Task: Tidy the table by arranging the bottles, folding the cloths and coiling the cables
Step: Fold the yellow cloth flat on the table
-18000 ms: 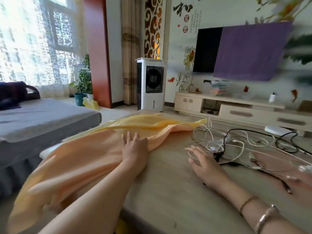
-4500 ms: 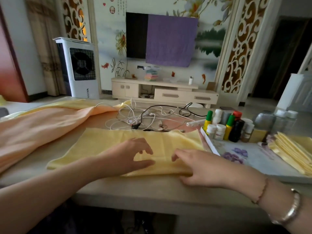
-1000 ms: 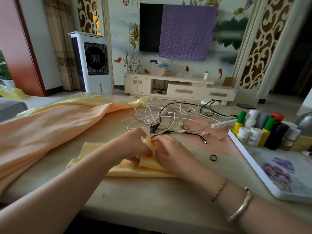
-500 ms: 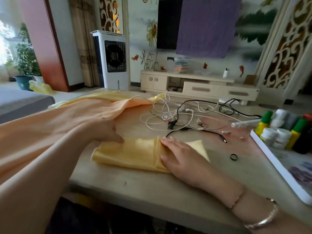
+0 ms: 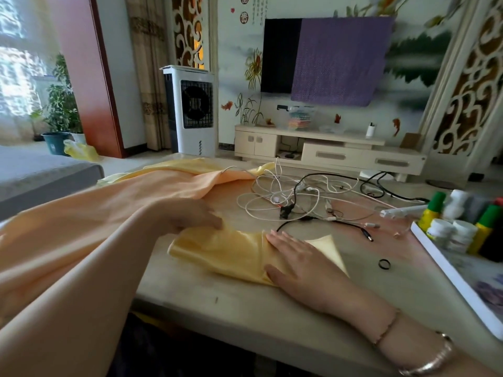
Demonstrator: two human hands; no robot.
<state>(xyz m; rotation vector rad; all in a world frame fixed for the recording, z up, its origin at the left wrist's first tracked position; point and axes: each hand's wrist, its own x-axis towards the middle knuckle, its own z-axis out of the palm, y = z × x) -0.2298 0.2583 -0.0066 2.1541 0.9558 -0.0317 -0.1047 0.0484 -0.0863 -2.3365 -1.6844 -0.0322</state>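
Yellow cloth [image 5: 217, 251] lies folded under flat right-hand fingers [image 5: 280, 240]; blurred left-hand fingers [image 5: 209, 219] touch its far corner, grip unclear.

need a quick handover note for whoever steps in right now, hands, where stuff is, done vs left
Right hand lies flat on the half-folded yellow cloth near the table's front edge.
Left hand touches that cloth's far left end; its fingers are blurred.
Done: bottles grouped on the white tray at right.
Left: finish this fold, fold the large peach cloth at left, coil the tangled cables behind.
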